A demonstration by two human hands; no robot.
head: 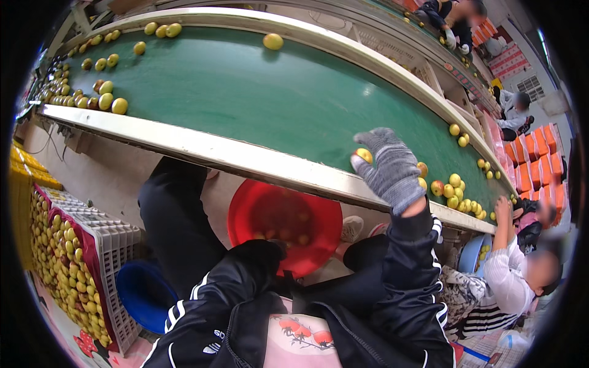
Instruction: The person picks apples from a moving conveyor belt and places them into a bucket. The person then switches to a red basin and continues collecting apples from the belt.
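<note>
My right hand [389,168], in a grey knitted glove, reaches over the near edge of a green conveyor belt [221,87]. A yellow-green jujube [364,155] with a reddish patch sits between its thumb and fingers. More jujubes [454,193] lie on the belt just right of the glove, some partly hidden behind it. My left hand [277,249] is low over a red basin [237,216], mostly lost in shadow beyond the dark sleeve; its fingers and any hold are unclear. Several fruits [303,239] rest in the basin.
White rails [184,140] border the belt. Jujubes [106,101] crowd its left end. A fruit-filled crate [117,244] and a blue bucket [138,294] stand at left. A co-worker [506,271] sits close at right beside a light-blue basin [469,253]; other people work farther off.
</note>
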